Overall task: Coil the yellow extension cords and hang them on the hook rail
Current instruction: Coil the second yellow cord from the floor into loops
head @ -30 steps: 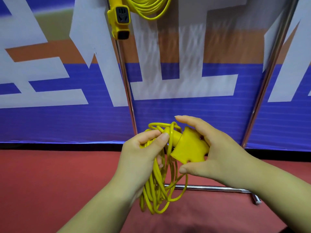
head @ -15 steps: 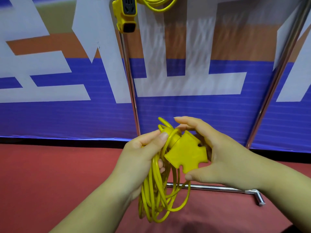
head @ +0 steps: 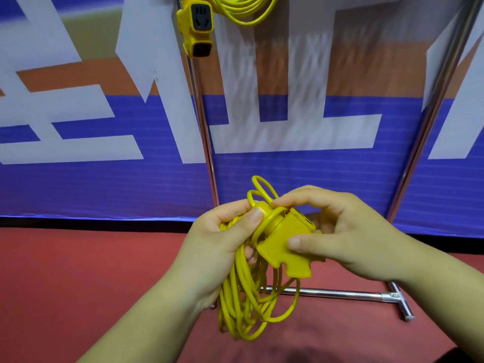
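A coiled yellow extension cord (head: 243,305) hangs from my left hand (head: 222,239), which grips the top of the bundle with the thumb pressed on it. My right hand (head: 340,231) pinches the cord's yellow three-way socket block (head: 285,242) between thumb and fingers, right beside the left hand. A small loop of cord sticks up above the block. Another coiled yellow cord (head: 246,9) with its socket block (head: 196,24) hangs at the top of the frame; the hook rail itself is out of view.
Two chrome uprights of a metal rack (head: 207,142) rise in front of a blue, white and orange banner (head: 78,127). The rack's base bar with a T-joint (head: 392,297) lies on the red floor (head: 65,271).
My right hand has turned the socket block so its flat side faces down-left, with fingers curled over its top. The cord loop now pokes higher above the hands. The view shifted slightly.
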Demonstrator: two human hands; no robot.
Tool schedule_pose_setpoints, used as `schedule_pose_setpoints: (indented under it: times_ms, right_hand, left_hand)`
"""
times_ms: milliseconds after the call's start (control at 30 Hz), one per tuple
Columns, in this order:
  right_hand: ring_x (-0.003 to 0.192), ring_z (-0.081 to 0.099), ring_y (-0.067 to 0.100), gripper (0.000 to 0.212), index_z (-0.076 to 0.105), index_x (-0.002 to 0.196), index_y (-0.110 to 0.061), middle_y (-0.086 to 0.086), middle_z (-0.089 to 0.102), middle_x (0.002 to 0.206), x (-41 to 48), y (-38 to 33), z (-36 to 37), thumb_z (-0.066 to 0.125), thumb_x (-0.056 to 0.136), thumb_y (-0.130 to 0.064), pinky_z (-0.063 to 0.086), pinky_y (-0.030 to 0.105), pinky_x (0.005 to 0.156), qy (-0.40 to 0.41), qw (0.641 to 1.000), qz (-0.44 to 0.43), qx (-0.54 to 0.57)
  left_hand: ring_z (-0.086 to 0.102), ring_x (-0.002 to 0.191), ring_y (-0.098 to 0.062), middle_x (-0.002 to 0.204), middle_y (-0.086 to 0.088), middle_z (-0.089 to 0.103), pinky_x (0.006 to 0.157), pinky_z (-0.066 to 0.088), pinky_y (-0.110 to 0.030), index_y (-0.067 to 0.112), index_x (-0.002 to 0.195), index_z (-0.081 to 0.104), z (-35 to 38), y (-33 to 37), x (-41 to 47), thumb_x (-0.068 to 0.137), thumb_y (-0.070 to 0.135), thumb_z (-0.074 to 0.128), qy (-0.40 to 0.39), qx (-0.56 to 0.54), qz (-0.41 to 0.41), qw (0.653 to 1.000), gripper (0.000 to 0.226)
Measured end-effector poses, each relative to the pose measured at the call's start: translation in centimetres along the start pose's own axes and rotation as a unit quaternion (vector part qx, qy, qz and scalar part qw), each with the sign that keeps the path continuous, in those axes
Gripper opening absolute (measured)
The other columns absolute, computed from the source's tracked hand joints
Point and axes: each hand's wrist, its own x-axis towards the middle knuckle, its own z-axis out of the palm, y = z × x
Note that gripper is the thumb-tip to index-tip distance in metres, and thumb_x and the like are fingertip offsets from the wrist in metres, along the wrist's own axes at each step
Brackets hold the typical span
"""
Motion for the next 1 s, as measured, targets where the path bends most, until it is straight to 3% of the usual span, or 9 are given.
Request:
schedule_pose_setpoints:
  times_ms: [100,200,333,467,733,1000]
  right_hand:
    - [0.070,0.072,0.021,0.048,0.070,0.112,-0.010,0.003,0.062,0.108,0.3,0.2,0.4,0.080,0.067,0.003,0.053,0.022,0.058,0.024,1.000,0.004,0.003]
    - [0.071,0.072,0.027,0.046,0.072,0.106,-0.014,0.004,0.069,0.101,0.0,-0.2,0.6,0.081,0.064,0.003,0.055,0.026,0.057,0.034,0.999,0.010,0.030]
    - [0.074,0.073,0.033,0.044,0.070,0.101,-0.023,0.020,0.074,0.089,0.2,-0.5,0.5,0.080,0.065,0.001,0.058,0.032,0.060,0.031,0.998,0.028,0.047]
    - [0.080,0.072,0.045,0.043,0.070,0.099,-0.024,0.030,0.072,0.089,0.3,-0.8,0.4,0.081,0.065,0.000,0.061,0.045,0.068,0.021,0.998,0.026,0.048]
    - [0.083,0.073,0.034,0.044,0.073,0.093,-0.024,0.011,0.072,0.098,0.0,-0.5,0.7,0.078,0.063,0.008,0.060,0.036,0.067,-0.004,0.997,0.006,0.079]
    - [0.077,0.068,0.036,0.040,0.066,0.095,-0.023,0.032,0.064,0.090,-0.1,-0.7,0.2,0.083,0.066,-0.001,0.059,0.038,0.064,-0.028,0.999,0.031,0.034]
  left_hand:
    - [0.045,0.049,-0.015,0.071,-0.013,0.054,0.054,0.045,-0.028,0.019,0.110,0.076,0.1,0.0,-0.1,0.077,0.031,0.085,0.013,0.010,0.011,1.000,0.036]
    - [0.049,0.048,-0.015,0.072,-0.010,0.064,0.050,0.047,-0.027,0.020,0.116,0.074,0.3,0.2,-0.2,0.070,0.025,0.086,0.039,-0.001,0.027,0.999,0.048]
    - [0.049,0.047,-0.016,0.075,-0.012,0.065,0.048,0.049,-0.027,0.029,0.112,0.074,0.7,0.4,-0.4,0.066,0.013,0.090,0.064,-0.029,0.067,0.995,0.051]
    - [0.049,0.049,-0.015,0.074,-0.010,0.065,0.051,0.049,-0.028,0.034,0.113,0.076,0.5,0.9,-0.5,0.072,0.021,0.079,0.025,0.021,0.079,0.996,0.042]
    - [0.048,0.041,-0.012,0.063,-0.002,0.065,0.047,0.047,-0.026,0.033,0.100,0.080,-0.4,1.6,0.0,0.069,0.018,0.083,-0.041,0.078,0.079,0.993,0.035]
    - [0.045,0.040,-0.011,0.063,-0.002,0.065,0.044,0.044,-0.023,0.030,0.100,0.080,0.2,1.3,0.2,0.062,0.017,0.089,-0.016,0.073,0.076,0.994,0.041]
